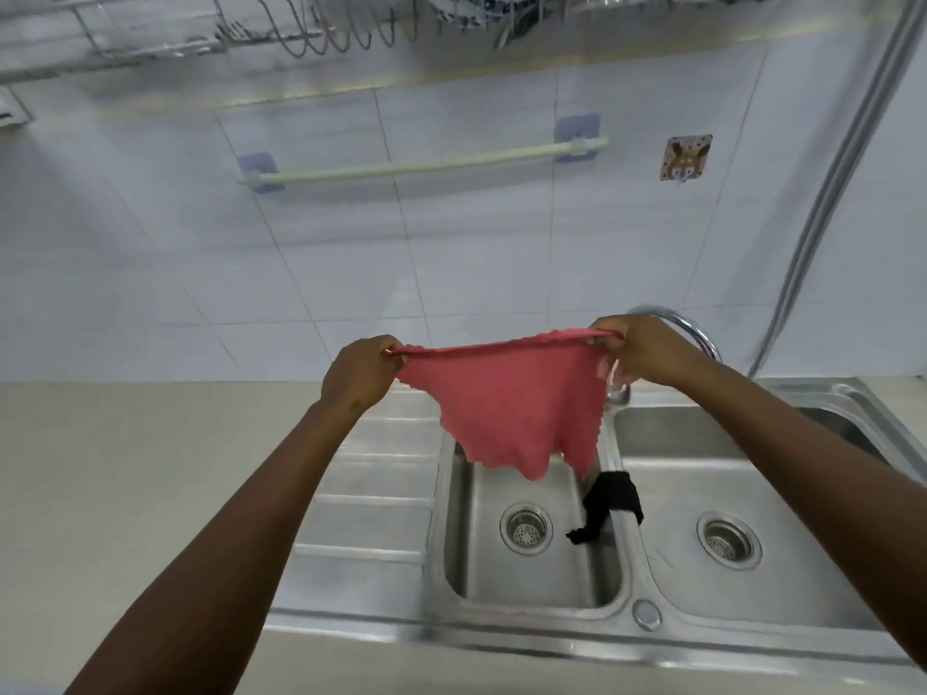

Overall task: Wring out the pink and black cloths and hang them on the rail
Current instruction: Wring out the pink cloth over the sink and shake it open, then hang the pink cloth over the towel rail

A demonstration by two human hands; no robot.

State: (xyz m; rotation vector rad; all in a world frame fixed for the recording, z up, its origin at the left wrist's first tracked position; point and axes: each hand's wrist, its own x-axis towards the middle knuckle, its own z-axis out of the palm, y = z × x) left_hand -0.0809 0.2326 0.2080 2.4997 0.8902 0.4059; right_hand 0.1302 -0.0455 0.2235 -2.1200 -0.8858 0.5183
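The pink cloth (506, 398) is spread out in the air above the left sink basin, stretched by its top corners. My left hand (358, 376) pinches its left corner and my right hand (647, 351) pinches its right corner. The black cloth (609, 501) lies crumpled over the divider between the two basins, one end hanging into the left basin. The pale green rail (421, 165) is fixed on the tiled wall above and behind the hands, with nothing on it.
A steel double sink (627, 624) with a ribbed drainboard (381, 494) on the left is set in a beige counter. The curved tap (697, 333) rises behind my right hand. A wire dish rack (281, 27) hangs overhead. A sticker hook (684, 158) is right of the rail.
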